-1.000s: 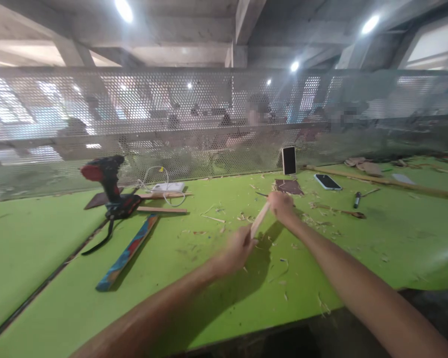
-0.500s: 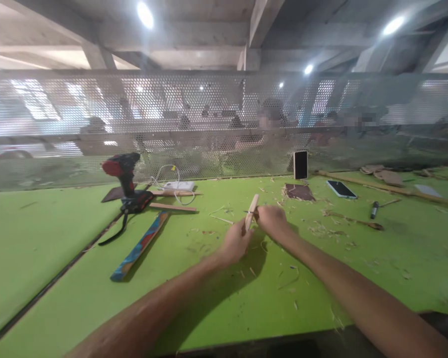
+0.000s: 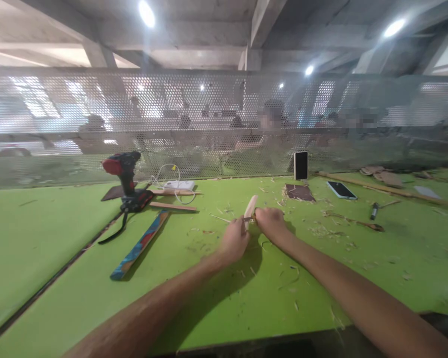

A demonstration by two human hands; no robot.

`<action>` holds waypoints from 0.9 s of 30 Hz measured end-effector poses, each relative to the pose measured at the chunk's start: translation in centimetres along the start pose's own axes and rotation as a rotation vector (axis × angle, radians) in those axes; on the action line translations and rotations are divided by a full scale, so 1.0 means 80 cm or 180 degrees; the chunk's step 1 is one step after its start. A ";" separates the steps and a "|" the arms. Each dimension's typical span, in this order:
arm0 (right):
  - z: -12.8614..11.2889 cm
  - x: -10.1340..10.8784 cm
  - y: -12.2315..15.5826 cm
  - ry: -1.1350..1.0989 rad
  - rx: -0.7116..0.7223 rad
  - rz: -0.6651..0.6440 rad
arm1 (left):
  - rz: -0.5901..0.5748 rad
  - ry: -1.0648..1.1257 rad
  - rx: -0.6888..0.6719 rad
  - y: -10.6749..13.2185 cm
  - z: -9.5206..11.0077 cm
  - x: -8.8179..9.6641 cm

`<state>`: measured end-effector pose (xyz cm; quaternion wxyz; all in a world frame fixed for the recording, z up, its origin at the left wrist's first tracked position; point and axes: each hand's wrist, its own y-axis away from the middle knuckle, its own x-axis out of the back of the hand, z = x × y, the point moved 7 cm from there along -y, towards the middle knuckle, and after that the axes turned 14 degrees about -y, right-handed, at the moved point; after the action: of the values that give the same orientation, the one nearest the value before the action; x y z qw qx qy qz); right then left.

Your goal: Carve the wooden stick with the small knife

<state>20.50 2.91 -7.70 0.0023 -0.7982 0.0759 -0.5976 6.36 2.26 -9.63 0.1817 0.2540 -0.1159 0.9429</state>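
Note:
My left hand (image 3: 234,240) is closed around the lower end of a pale wooden strip (image 3: 251,205), which tilts up and away from me above the table. My right hand (image 3: 271,222) is wrapped round the handle of a small knife (image 3: 248,219). Its thin blade lies across the strip, close to my left thumb and fingers. Most of the knife's handle is hidden inside my right fist. Wood shavings (image 3: 242,272) are scattered on the green tabletop (image 3: 209,308) beneath and around both hands.
To the left stand a red and black cordless drill (image 3: 126,181), a blue patterned strip (image 3: 140,246) and a white power strip (image 3: 179,186). At right lie a phone (image 3: 341,190), a marker (image 3: 374,211) and a wooden spoon (image 3: 371,225). A perforated screen (image 3: 209,149) runs along the back.
The knife blade has moved down the wooden strip toward my left hand, and my right hand has dropped slightly. The strip's angle has shifted a little.

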 end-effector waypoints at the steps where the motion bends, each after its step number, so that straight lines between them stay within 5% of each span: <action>1: 0.002 0.000 -0.001 0.0015 -0.0032 0.0003 | 0.0011 0.0003 -0.0010 0.000 0.000 0.000; 27: 0.049 -0.008 -0.027 -0.0025 -0.0484 0.0131 | -0.0353 -0.0986 -0.0071 0.003 0.010 0.002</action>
<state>24.32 4.79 -9.18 -0.0457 -0.7967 0.1374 -0.5868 6.44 1.84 -8.91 0.2162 0.4004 -0.1388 0.8796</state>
